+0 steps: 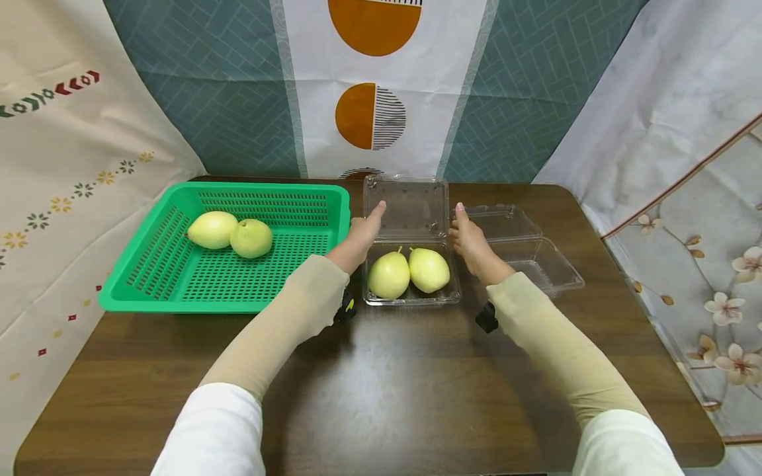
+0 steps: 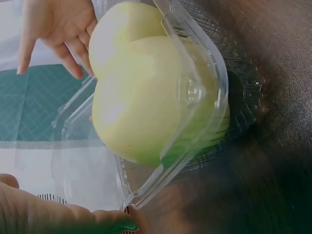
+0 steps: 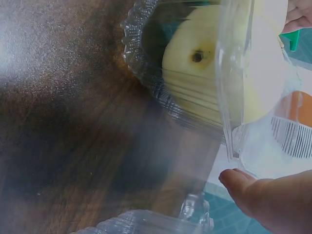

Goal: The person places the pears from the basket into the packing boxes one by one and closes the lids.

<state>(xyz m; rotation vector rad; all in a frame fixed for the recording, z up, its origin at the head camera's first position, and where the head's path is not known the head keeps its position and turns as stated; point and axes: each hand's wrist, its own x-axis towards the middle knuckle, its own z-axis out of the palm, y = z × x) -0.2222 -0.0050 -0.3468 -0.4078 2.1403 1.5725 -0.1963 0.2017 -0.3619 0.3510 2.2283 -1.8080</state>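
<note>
A clear plastic clamshell box (image 1: 412,302) stands mid-table with its lid (image 1: 407,208) raised at the back. Two pale yellow-green pears, a left pear (image 1: 389,275) and a right pear (image 1: 429,270), lie side by side in its base. My left hand (image 1: 360,238) is at the box's left side near the hinge, fingers extended and thumb up. On the opposite side my right hand (image 1: 470,244) faces it, also with extended fingers. Neither hand holds anything. Whether the fingertips touch the plastic I cannot tell. In the left wrist view, the left hand (image 2: 58,214) appears below the pears.
A green plastic basket (image 1: 196,307) on the left holds two more pears (image 1: 232,235). To the right of my right hand a second clear box (image 1: 544,264) lies with its lid folded back. The brown wooden table (image 1: 387,396) meets hanging cloths at the back and sides.
</note>
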